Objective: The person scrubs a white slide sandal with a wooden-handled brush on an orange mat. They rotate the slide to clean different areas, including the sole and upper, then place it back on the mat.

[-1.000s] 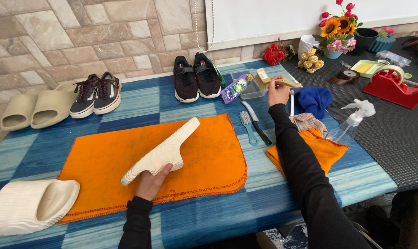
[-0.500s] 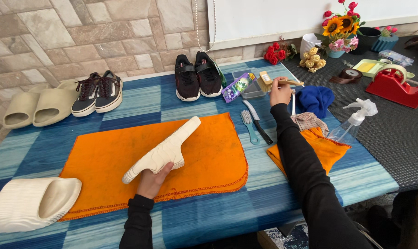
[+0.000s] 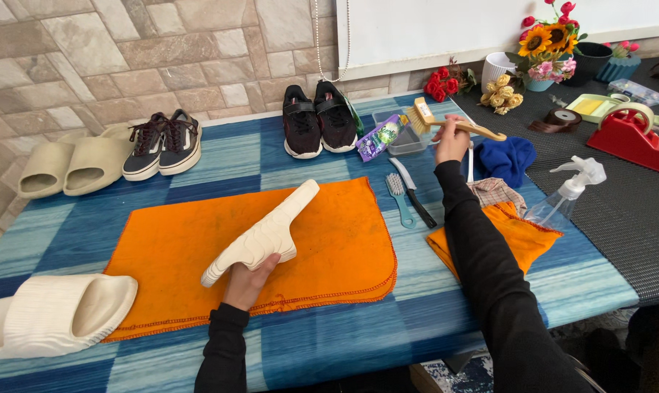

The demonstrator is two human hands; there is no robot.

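Observation:
My left hand point(image 3: 247, 280) grips the heel end of a cream slide sandal point(image 3: 265, 231), held sole-up and tilted over the orange cloth point(image 3: 162, 255). My right hand point(image 3: 451, 142) is raised at the far side of the table, shut on the wooden handle of a bristle brush point(image 3: 446, 122) whose bristled head points left, just above a small clear tray point(image 3: 406, 142). The matching cream slide point(image 3: 53, 314) lies at the near left corner.
Beige slides point(image 3: 71, 166), dark sneakers point(image 3: 162, 144) and black shoes point(image 3: 318, 120) line the far edge. A blue brush point(image 3: 401, 195), a dark-handled tool point(image 3: 415, 195), blue cloth point(image 3: 507, 156), folded orange cloth point(image 3: 515, 234), spray bottle point(image 3: 566, 193), red tape dispenser point(image 3: 631, 138) and flowers point(image 3: 548, 40) stand right.
My right hand has lifted the wooden brush up off the table beside the clear tray. The left hand and the cream slide have stayed where they were.

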